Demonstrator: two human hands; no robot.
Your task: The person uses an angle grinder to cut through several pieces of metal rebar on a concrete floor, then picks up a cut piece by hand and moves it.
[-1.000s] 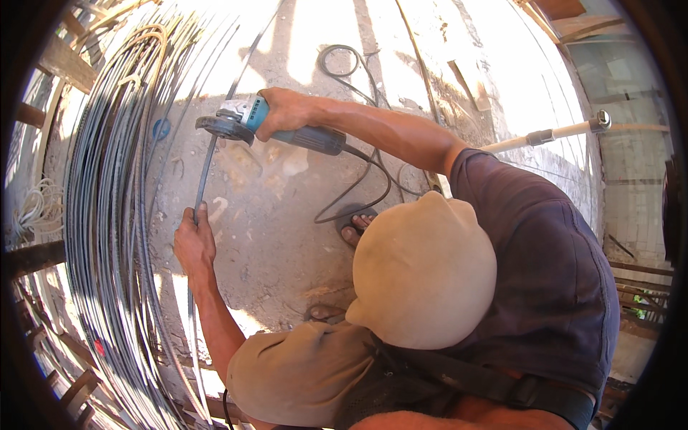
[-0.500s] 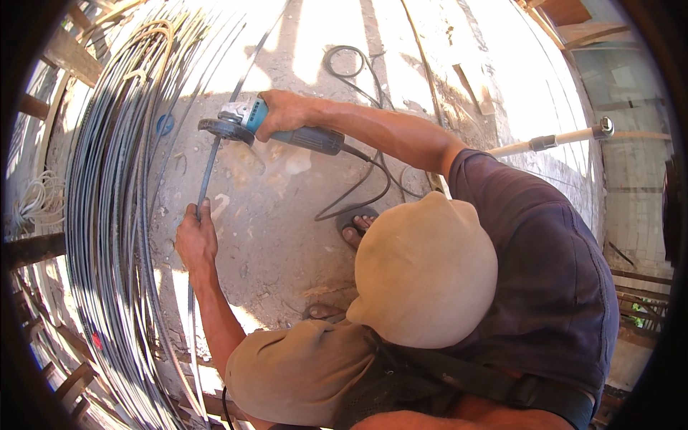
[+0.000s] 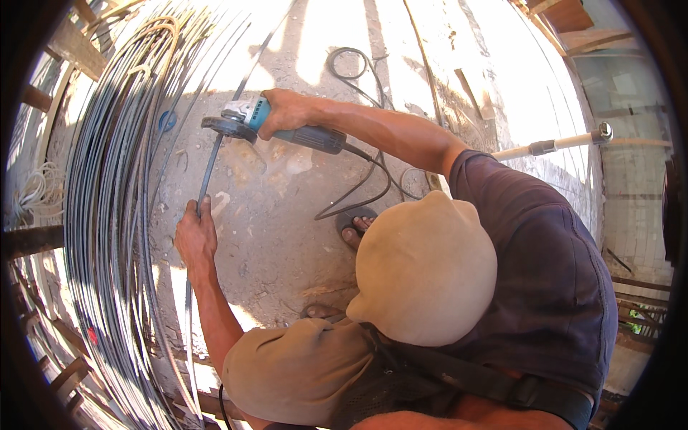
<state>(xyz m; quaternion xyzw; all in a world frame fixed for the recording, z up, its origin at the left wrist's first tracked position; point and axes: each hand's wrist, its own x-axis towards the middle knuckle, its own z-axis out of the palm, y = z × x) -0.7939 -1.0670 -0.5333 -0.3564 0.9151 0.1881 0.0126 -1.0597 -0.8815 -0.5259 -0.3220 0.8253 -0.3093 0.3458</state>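
My right hand [image 3: 285, 113] is wrapped round the front of a teal and black angle grinder [image 3: 312, 139]. Its dark disc and guard [image 3: 228, 127] sit across a long thin steel bar [image 3: 210, 170]; the exact contact point is hidden. Nearer to me, my left hand [image 3: 196, 235] is closed around the same bar, thumb lying along it. The bar runs on past the grinder toward the far edge and back beside my left forearm. A black power cord [image 3: 390, 178] trails from the grinder's rear end.
Many long steel bars [image 3: 107, 236] lie bundled on the left, some bent over at the far end. A blue round object [image 3: 166, 120] lies beside them. Coiled cord [image 3: 345, 63] rests on the dusty concrete floor [image 3: 265, 236]. My sandalled foot [image 3: 351, 233] is close by.
The grinder's head has tipped very slightly and sits a touch further right. Both hands keep their holds.
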